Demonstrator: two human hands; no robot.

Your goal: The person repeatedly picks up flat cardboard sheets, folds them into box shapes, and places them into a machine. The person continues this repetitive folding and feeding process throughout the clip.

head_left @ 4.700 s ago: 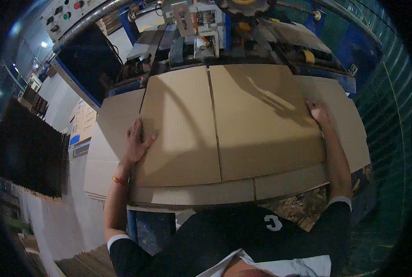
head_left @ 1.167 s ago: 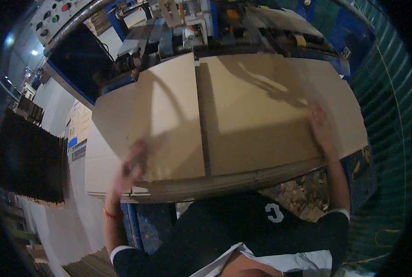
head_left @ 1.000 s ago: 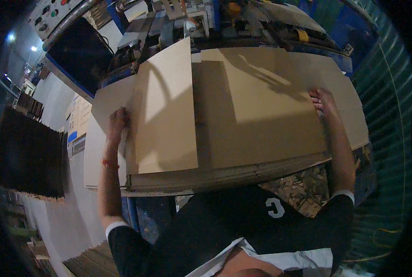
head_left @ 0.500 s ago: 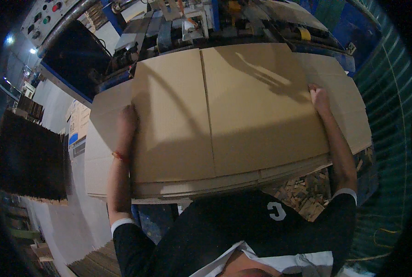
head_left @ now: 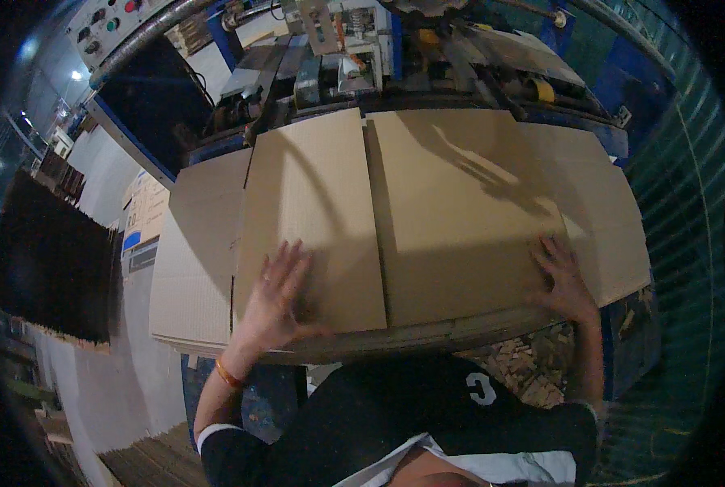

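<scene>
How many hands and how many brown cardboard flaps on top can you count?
Hands: 2, the left hand and the right hand, both flat on the cardboard.
Top cardboard flaps: 2, the left flap and the right flap.
Total: 4

Under my palms lies a flattened brown cardboard box blank point(head_left: 395, 219), creased lengthwise, on top of a stack of the same sheets point(head_left: 200, 268) that juts out to my left and right. Off to my left a pale carton point(head_left: 141, 215) stands with a blue-and-white label point(head_left: 132, 241) on its side. Up at the far left a grey control panel point(head_left: 107, 20) carries round coloured buttons.
</scene>
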